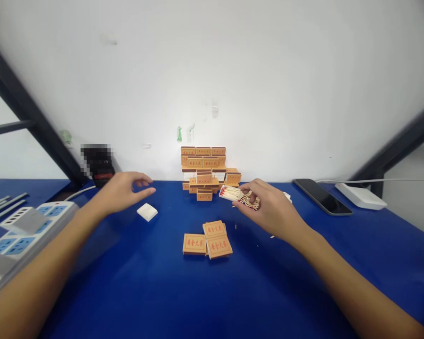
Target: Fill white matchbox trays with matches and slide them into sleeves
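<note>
My right hand (268, 207) hovers over the blue table (155, 287), fingers closed on a bunch of matches (249, 201) beside an open white tray of red-tipped matches (230, 192). My left hand (125, 190) hangs open above the table, holding nothing, just left of an empty white matchbox tray (147, 212). Three closed orange matchboxes (207, 240) lie flat at the table's middle. A stack of several orange matchboxes (207, 172) stands against the white wall behind them.
A black phone (321, 196) and a white flat device (360, 195) with a cable lie at the right back. White-and-blue power strips (21, 230) sit at the left edge. A black and red object (101, 167) stands by the dark frame on the left.
</note>
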The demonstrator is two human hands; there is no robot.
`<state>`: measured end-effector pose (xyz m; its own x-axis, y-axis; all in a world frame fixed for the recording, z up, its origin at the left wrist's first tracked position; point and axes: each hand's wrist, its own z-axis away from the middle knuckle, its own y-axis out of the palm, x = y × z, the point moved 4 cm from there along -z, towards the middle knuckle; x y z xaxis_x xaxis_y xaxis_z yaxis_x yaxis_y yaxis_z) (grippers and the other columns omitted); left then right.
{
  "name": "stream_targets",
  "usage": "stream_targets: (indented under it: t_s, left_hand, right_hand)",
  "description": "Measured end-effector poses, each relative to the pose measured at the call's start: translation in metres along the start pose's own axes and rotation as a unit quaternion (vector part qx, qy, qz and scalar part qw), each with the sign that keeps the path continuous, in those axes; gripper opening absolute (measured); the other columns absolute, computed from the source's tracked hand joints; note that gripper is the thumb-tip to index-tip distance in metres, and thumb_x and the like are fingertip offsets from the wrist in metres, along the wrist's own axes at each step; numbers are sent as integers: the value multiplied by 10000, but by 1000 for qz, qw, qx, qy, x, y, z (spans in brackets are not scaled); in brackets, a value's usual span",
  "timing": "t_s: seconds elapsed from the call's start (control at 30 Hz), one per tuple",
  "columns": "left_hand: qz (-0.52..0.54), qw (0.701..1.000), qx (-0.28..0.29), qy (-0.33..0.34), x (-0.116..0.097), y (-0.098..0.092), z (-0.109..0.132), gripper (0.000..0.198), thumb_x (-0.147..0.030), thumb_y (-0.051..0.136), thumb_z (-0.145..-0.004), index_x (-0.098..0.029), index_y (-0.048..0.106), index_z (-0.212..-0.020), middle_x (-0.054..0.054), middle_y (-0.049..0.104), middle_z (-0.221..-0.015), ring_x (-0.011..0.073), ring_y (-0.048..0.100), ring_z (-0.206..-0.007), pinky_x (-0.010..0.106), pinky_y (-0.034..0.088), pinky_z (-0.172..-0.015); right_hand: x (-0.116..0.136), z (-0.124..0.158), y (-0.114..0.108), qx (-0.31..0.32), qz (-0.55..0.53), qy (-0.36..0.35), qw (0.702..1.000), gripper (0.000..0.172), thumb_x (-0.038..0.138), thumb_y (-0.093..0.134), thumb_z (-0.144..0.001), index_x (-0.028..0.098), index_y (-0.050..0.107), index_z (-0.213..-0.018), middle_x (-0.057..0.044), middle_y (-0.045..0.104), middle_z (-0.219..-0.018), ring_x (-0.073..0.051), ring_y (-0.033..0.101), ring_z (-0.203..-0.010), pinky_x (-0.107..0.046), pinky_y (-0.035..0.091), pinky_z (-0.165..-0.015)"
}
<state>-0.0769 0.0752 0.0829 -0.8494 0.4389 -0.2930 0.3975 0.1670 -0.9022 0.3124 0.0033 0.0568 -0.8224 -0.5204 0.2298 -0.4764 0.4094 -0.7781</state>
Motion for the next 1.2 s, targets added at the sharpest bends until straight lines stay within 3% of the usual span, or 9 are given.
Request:
stream_targets:
  t_s: [0.13, 0.33, 0.43, 0.5, 0.6, 0.73, 0.97, 1.1, 1.2]
  left_hand:
    - [7, 996, 50, 75, -30, 24, -14, 380, -514, 688, -927, -183, 772, -1094, 100, 805, -1067, 258, 740, -939, 373, 569, -834]
    - [10, 976, 10, 217, -140, 20, -46, 271, -402, 641, -993, -190, 771, -1099, 69, 803, -997, 205, 730, -883, 316, 533, -760]
    - [-142, 948, 12, 285, -190, 40, -78, 251, -357, 634, -1002, -163, 765, -1094, 92, 779, -1044, 221, 694, -952, 327, 502, -772]
    - [-180, 936, 12, 304, -208, 59, -101, 200, -285, 699, -945, -132, 777, -1048, 122, 769, -1052, 263, 658, -1031, 368, 477, -863]
    - [-216, 927, 0, 307, -218, 87, -128, 182, -259, 704, -935, -108, 787, -997, 155, 753, -1025, 305, 607, -1093, 401, 432, -918]
    - [-244, 918, -19, 312, -221, 107, -138, 189, -259, 697, -947, -106, 796, -996, 181, 730, -1100, 341, 558, -1169, 440, 386, -983]
    - [-236, 920, -18, 312, -224, 112, -137, 185, -210, 718, -925, -77, 776, -1041, 217, 723, -1151, 371, 540, -1197, 480, 339, -1021]
    - [-195, 932, 3, 307, -229, 114, -138, 107, -138, 704, -922, -109, 770, -1001, 171, 767, -973, 336, 598, -1121, 463, 355, -1007]
    - [-147, 942, 9, 302, -234, 102, -134, 111, -130, 673, -941, -122, 780, -968, 165, 779, -968, 323, 625, -1111, 465, 373, -1015]
  right_hand:
    - [-11, -2, -6, -5, 13, 20, 1000, 275, 413, 668, -966, 195, 671, -1134, -66, 697, -978, -206, 651, -729, -360, 496, -667]
    - [-45, -6, -26, -16, 77, 55, 995, 326, 487, 639, -961, 185, 687, -1075, -91, 721, -968, -230, 660, -748, -377, 477, -671]
    - [-67, -5, -36, -25, 105, 92, 990, 336, 500, 640, -941, 190, 692, -1058, -97, 730, -986, -220, 654, -701, -377, 466, -654]
    - [-83, -3, -41, -29, 123, 125, 984, 335, 505, 637, -930, 196, 695, -1045, -109, 737, -1003, -221, 651, -680, -382, 462, -652]
    - [-101, 0, -48, -32, 146, 158, 976, 319, 497, 630, -920, 203, 699, -1024, -114, 736, -983, -240, 658, -702, -392, 462, -667]
    - [-112, 2, -52, -29, 152, 163, 974, 311, 486, 635, -909, 200, 697, -1015, -108, 728, -967, -245, 661, -724, -391, 459, -679]
    - [-104, 1, -55, -43, 130, 143, 980, 328, 496, 624, -928, 189, 697, -1019, -107, 729, -999, -223, 651, -708, -385, 460, -674]
    - [-103, 1, -52, -47, 124, 142, 981, 313, 485, 633, -921, 194, 696, -1014, -105, 726, -993, -214, 635, -697, -366, 441, -651]
    - [-104, 1, -53, -43, 126, 141, 981, 304, 481, 639, -921, 196, 696, -1012, -100, 720, -993, -214, 633, -705, -367, 443, -663]
